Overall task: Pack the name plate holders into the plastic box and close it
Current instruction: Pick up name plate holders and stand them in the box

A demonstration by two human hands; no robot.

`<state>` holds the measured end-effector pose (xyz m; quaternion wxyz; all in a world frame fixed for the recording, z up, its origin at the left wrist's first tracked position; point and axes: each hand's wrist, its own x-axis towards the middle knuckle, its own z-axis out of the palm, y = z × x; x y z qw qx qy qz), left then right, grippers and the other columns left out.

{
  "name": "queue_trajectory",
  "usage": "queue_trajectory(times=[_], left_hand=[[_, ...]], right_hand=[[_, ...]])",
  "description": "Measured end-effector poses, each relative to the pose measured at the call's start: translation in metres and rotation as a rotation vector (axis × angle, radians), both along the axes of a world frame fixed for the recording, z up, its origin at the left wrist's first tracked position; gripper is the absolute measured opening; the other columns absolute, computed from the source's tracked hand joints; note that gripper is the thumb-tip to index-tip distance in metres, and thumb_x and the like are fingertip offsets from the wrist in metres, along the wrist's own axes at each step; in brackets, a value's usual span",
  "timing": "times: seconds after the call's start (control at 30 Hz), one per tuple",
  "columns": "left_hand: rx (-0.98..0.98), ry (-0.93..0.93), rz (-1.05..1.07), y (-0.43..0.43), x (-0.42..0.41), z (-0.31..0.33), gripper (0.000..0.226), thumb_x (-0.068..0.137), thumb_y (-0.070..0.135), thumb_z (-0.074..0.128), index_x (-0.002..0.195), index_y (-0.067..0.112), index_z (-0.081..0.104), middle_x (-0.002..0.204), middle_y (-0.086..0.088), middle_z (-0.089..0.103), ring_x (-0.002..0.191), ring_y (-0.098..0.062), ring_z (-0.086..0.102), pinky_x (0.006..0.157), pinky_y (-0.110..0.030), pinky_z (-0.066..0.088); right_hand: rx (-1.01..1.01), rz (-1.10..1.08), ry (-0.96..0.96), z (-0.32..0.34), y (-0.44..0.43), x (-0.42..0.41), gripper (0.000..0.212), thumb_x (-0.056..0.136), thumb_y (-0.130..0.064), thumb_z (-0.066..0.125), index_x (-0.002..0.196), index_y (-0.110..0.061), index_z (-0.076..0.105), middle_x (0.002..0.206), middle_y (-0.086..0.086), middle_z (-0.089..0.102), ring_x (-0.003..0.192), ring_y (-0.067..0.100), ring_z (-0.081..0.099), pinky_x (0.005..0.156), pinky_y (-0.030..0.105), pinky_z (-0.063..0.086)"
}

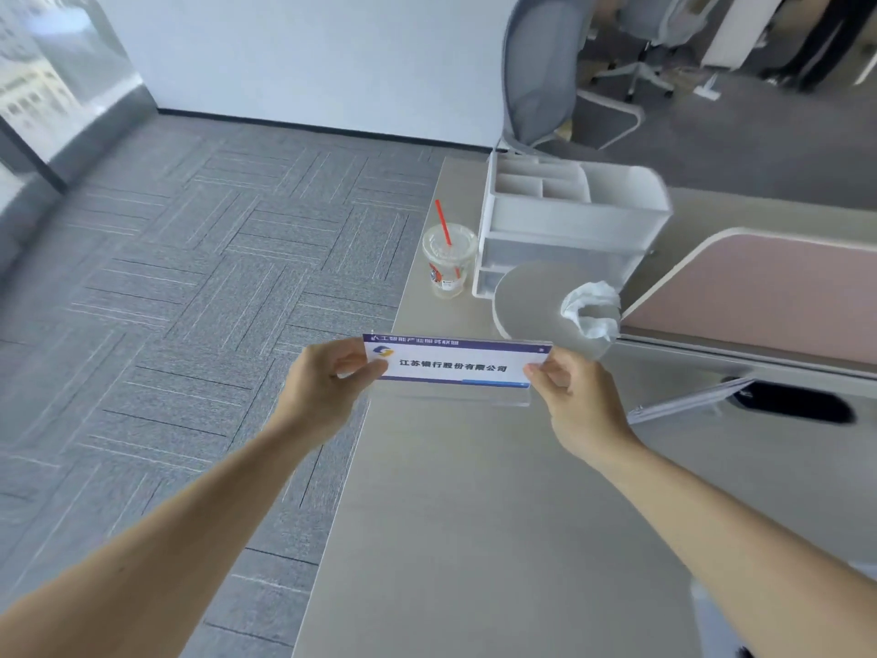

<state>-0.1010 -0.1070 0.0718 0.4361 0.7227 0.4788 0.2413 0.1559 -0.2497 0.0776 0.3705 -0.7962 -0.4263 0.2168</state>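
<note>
Pinching from both ends, the fingertips of the left hand clamp the left edge and those of the right hand clamp the right edge of a clear acrylic name plate holder with a white and blue printed card, thumbs on the near face and the other fingers behind it. Both hands are thus closed on the same holder, which hangs level just above the near-left part of the pale grey desk, its printed face turned toward the wearer. A two-handed grip at the ends probably keeps the long, slippery piece from twisting while it is carried. To the right, a second clear name plate holder lies tilted on the desk beside a dark oval cable opening. Farther off stands a white plastic desk organiser with open top compartments and drawers; the visible compartments look empty, and whether the drawers hold anything cannot be told. Left of it sits a clear plastic cup with a dome lid and red straw, apparently nearly drained. A crumpled white tissue rests on a round grey disc in front of the organiser. No lidded plastic box can be identified with certainty, so packing seems barely begun.
</note>
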Motion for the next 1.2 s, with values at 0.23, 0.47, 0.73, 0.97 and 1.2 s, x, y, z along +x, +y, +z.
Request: queue_trajectory(times=[0.23, 0.47, 0.73, 0.97, 1.2], left_hand=[[0.094, -0.062, -0.107, -0.053, -0.022, 0.153, 0.011, 0.090, 0.014, 0.072, 0.087, 0.003, 0.073, 0.083, 0.011, 0.078, 0.079, 0.003, 0.072, 0.074, -0.022, 0.053], [0.141, -0.053, -0.326, -0.131, -0.008, 0.239, 0.008, 0.088, 0.020, 0.076, 0.090, 0.028, 0.072, 0.093, 0.010, 0.079, 0.095, -0.004, 0.074, 0.081, -0.023, 0.055], [0.722, 0.326, -0.577, -0.252, 0.076, 0.299, 0.056, 0.083, 0.037, 0.076, 0.134, 0.031, 0.055, 0.128, 0.011, 0.061, 0.117, -0.014, 0.056, 0.099, -0.030, 0.046], [0.823, 0.692, -0.669, -0.384, 0.170, 0.297, 0.018, 0.095, 0.038, 0.061, 0.092, 0.021, 0.064, 0.069, 0.008, 0.038, 0.078, -0.027, 0.050, 0.063, -0.031, 0.032], [0.438, 0.406, -0.451, -0.427, 0.225, 0.263, 0.045, 0.079, 0.024, 0.073, 0.046, 0.014, 0.045, 0.043, 0.005, 0.041, 0.050, -0.019, 0.043, 0.044, -0.027, 0.029]], right_hand=[[0.150, 0.013, -0.044, 0.143, -0.079, -0.030, 0.022, 0.094, -0.025, 0.063, 0.081, -0.007, 0.062, 0.082, 0.000, 0.074, 0.082, 0.008, 0.068, 0.076, 0.034, 0.051], [0.220, -0.025, -0.028, 0.217, -0.190, -0.022, 0.021, 0.095, -0.027, 0.062, 0.077, -0.015, 0.064, 0.080, 0.004, 0.073, 0.081, 0.021, 0.070, 0.073, 0.043, 0.057], [0.268, -0.006, -0.157, 0.240, -0.298, 0.018, 0.039, 0.092, -0.021, 0.065, 0.058, -0.032, 0.050, 0.059, -0.020, 0.061, 0.064, -0.002, 0.059, 0.059, 0.014, 0.039], [0.224, -0.026, -0.123, 0.219, -0.405, 0.082, 0.022, 0.095, -0.024, 0.062, 0.078, -0.011, 0.056, 0.076, 0.003, 0.065, 0.074, 0.008, 0.060, 0.063, 0.020, 0.043], [0.043, -0.353, 0.670, 0.190, -0.440, 0.128, 0.033, 0.090, -0.061, 0.051, 0.100, -0.030, 0.052, 0.095, -0.004, 0.058, 0.096, 0.024, 0.056, 0.092, 0.042, 0.053]])
